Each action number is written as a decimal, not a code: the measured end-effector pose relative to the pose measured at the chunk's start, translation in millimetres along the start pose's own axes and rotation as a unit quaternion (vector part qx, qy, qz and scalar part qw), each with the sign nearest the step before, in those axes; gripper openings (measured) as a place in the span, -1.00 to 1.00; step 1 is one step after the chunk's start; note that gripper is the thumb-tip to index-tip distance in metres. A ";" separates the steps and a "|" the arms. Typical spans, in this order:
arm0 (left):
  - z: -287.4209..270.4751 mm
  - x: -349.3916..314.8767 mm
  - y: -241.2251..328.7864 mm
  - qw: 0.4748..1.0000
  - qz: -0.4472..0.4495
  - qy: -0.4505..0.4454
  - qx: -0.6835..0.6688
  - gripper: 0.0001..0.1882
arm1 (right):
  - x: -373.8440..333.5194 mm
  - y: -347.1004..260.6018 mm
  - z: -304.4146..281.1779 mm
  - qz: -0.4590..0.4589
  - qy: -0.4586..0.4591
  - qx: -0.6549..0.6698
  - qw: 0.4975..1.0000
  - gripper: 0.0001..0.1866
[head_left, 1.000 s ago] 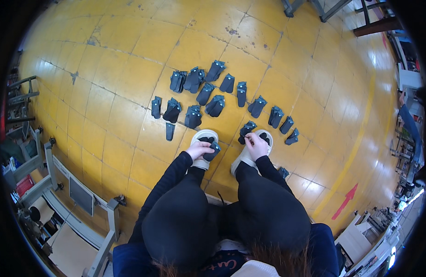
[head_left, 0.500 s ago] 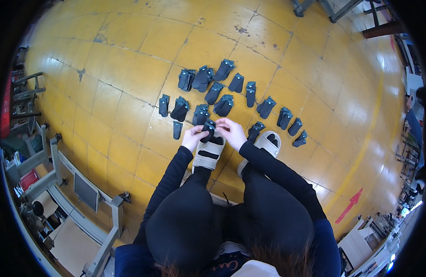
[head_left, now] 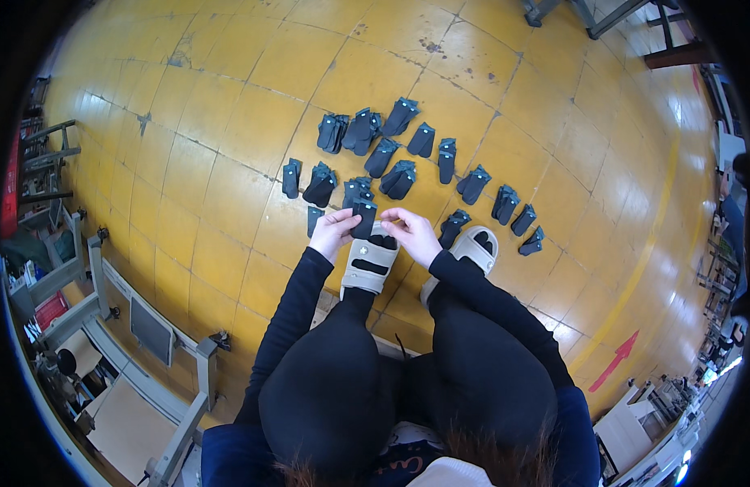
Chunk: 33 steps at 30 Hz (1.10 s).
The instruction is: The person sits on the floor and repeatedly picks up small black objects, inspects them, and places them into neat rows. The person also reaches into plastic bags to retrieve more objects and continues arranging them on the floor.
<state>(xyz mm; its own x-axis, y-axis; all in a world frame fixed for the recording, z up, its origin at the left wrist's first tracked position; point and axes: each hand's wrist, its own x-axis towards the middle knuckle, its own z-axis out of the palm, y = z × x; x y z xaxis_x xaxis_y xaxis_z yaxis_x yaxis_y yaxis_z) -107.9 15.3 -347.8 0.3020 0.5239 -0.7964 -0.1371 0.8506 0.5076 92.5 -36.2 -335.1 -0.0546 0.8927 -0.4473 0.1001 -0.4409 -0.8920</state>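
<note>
My left hand (head_left: 334,233) is closed on a dark, flat, sock-like bundle (head_left: 363,221), pinching its left edge between thumb and fingers. A small pale label shows near the top of the bundle, which I hold above my left sandal (head_left: 368,266). Just right of it is my right hand (head_left: 413,234), thumb and forefinger slightly apart and nothing visible between them. Directly beyond my hands lies a pile of similar bundles (head_left: 357,189) on the floor. Another single bundle (head_left: 314,219) is partly hidden by my left hand.
Several more dark piles (head_left: 399,180) spread in loose rows over the yellow tiled floor (head_left: 229,122). My right sandal (head_left: 475,247) is close to one pile (head_left: 453,228). A grey metal frame (head_left: 147,390) stands at the left; table legs (head_left: 586,20) are at the far right.
My right fingers have come off the bundle. The bundle now hangs flatter and more upright in my left hand, which has shifted slightly left.
</note>
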 end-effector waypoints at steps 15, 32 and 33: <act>25.5 -12.0 -4.4 0.999 -0.018 -0.034 -0.007 -0.84 | 5.1 24.4 -8.5 0.013 0.043 0.066 0.997 -0.85; 8.8 16.8 -66.1 0.973 -0.031 -0.095 0.208 -0.75 | -4.1 47.8 -19.3 0.064 -0.046 -0.040 0.996 -0.82; 8.9 18.8 -77.0 0.975 0.003 -0.093 0.201 -0.76 | -6.4 54.2 -19.5 0.074 -0.046 -0.056 0.995 -0.82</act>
<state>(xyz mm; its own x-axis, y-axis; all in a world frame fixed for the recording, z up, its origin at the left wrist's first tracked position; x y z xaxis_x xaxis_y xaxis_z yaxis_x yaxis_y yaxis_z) -83.2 -40.7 -398.9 0.4736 0.4794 -0.7388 0.2310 0.7418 0.6295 117.7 -64.1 -379.4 -0.1212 0.8038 -0.5824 0.2242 -0.5494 -0.8049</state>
